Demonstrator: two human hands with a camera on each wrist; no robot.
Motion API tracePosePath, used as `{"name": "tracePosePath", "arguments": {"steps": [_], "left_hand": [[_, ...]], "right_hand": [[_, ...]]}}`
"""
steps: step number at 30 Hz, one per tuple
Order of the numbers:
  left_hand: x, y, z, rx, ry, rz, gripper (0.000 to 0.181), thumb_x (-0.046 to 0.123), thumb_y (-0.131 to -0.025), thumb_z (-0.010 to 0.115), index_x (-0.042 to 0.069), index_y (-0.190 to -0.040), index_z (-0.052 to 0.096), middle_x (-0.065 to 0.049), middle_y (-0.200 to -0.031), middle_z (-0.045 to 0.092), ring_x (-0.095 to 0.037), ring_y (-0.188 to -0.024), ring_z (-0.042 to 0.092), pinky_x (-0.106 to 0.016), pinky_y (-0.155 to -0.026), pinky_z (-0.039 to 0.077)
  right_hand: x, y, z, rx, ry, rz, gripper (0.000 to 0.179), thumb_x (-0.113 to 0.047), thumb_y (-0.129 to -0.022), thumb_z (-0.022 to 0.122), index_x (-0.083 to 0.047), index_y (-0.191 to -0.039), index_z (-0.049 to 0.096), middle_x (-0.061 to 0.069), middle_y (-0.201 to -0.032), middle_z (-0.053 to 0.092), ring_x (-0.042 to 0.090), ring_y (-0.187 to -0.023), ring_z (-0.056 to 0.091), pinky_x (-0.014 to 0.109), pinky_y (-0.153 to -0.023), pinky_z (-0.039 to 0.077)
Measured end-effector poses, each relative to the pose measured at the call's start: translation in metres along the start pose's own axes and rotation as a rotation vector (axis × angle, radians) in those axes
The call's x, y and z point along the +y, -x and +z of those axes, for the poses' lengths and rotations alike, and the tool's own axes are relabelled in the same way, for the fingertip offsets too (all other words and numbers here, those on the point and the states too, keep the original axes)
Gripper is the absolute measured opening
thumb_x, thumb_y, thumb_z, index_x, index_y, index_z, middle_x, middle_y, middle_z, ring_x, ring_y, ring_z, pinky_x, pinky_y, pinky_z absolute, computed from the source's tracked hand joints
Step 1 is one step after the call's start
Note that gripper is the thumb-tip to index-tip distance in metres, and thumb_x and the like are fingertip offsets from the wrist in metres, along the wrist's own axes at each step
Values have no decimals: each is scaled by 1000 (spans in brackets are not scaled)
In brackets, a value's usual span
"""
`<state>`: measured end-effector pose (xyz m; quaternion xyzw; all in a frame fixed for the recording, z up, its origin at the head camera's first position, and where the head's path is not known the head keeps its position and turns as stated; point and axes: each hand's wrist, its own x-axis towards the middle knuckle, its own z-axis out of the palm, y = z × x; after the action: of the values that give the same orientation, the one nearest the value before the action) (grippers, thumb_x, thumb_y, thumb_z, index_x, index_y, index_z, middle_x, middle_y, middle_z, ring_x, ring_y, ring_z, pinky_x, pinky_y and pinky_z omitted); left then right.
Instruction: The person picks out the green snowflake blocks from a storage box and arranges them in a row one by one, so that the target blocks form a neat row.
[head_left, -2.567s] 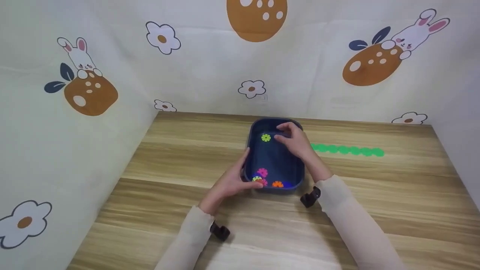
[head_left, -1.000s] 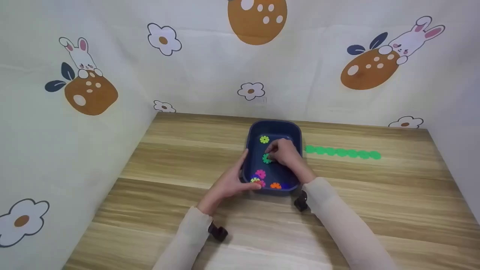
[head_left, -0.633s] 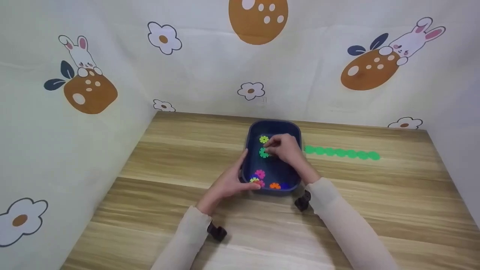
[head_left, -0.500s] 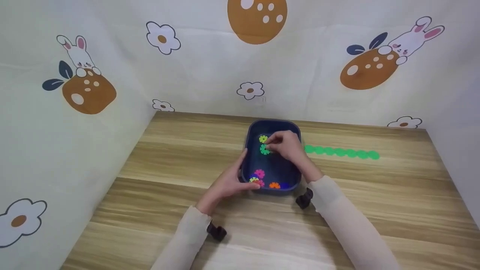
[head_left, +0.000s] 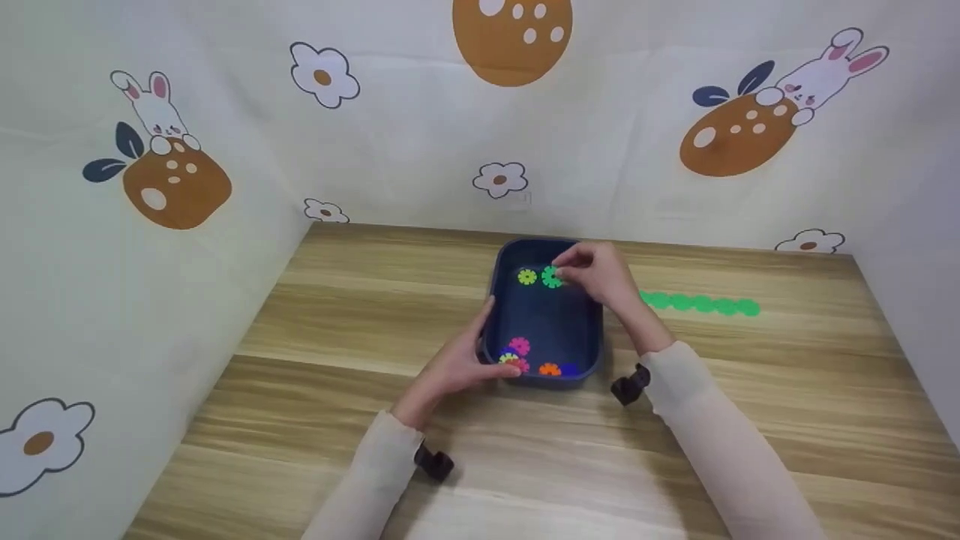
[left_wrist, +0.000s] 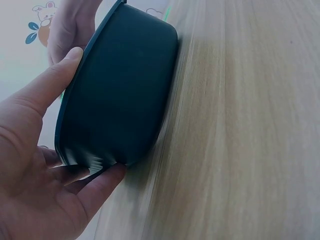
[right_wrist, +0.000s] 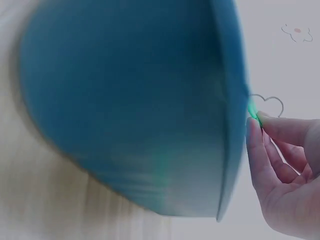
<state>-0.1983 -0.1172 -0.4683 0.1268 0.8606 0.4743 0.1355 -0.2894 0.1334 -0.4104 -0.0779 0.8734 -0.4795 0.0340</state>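
Observation:
A dark blue plastic bin (head_left: 544,319) stands on the table. My left hand (head_left: 465,364) grips its near left corner, thumb over the rim and fingers against the outer wall (left_wrist: 120,85). Above the bin's far right part, my right hand (head_left: 606,279) pinches a green notched snowflake disc (head_left: 550,277) between thumb and index finger; the right wrist view shows the disc (right_wrist: 253,110) edge-on above the rim. Inside lie a yellow-green disc (head_left: 527,277) at the far end and pink (head_left: 519,346), orange (head_left: 550,370) and blue (head_left: 569,370) discs at the near end.
Right of the bin, a row of green discs (head_left: 703,304) lies on the wooden table (head_left: 337,315); the right forearm hides its left end. Behind the table hangs a pale cloth (head_left: 420,135) printed with rabbits and flowers.
The right hand entered the bin, took hold of the green disc and has now raised it toward the far right. The left hand has kept its grip on the bin.

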Motion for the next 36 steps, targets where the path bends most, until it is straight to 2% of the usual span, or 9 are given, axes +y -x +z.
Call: {"name": "tracePosePath", "arguments": {"steps": [9, 18, 22, 27, 29, 36], "left_hand": [[0, -2, 1, -2, 0, -34, 115, 42, -78, 85, 31, -161, 7, -6, -169, 15, -31, -153, 25, -52, -124, 24], [0, -1, 0, 4, 12, -37, 115, 42, -77, 85, 31, -161, 7, -5, -169, 13, -31, -154, 23, -51, -124, 23], [0, 0, 0, -3, 11, -19, 116, 41, -77, 86, 29, -162, 7, -6, -169, 13, -31, -154, 22, -51, -124, 23], [-1, 1, -2, 13, -7, 33, 117, 39, -76, 87, 21, -162, 9, -10, -168, 16, -32, -152, 26, -50, -124, 26], [-1, 1, -2, 14, -7, 36, 117, 38, -76, 87, 21, -162, 10, -10, -168, 16, -33, -152, 27, -50, -123, 26], [0, 0, 0, 10, -13, 19, 117, 40, -76, 86, 23, -162, 8, -11, -168, 16, -34, -152, 26, -52, -123, 25]], "right_hand": [[4, 1, -22, 34, -18, 4, 17, -9, -93, 68, 0, -107, 74, 18, -107, 73, 7, -78, 63, 16, -70, 55], [11, 3, -39, 82, -45, -7, 16, -7, -93, 67, 2, -106, 73, 19, -104, 72, 1, -74, 65, 22, -75, 60], [17, 4, -46, 111, -59, -10, 16, -6, -93, 68, 3, -105, 72, 14, -97, 73, 1, -73, 66, 28, -78, 62], [28, 5, -59, 146, -86, -10, 19, -8, -92, 70, 4, -106, 72, -2, -85, 70, -1, -70, 68, 19, -72, 60], [32, 6, -66, 160, -95, -9, 19, -8, -92, 70, 5, -106, 72, -6, -82, 69, -3, -69, 67, 16, -70, 59], [51, 15, -95, 202, -81, 13, 24, -12, -93, 70, 6, -109, 71, -7, -84, 71, -6, -71, 66, 15, -71, 59]]}}
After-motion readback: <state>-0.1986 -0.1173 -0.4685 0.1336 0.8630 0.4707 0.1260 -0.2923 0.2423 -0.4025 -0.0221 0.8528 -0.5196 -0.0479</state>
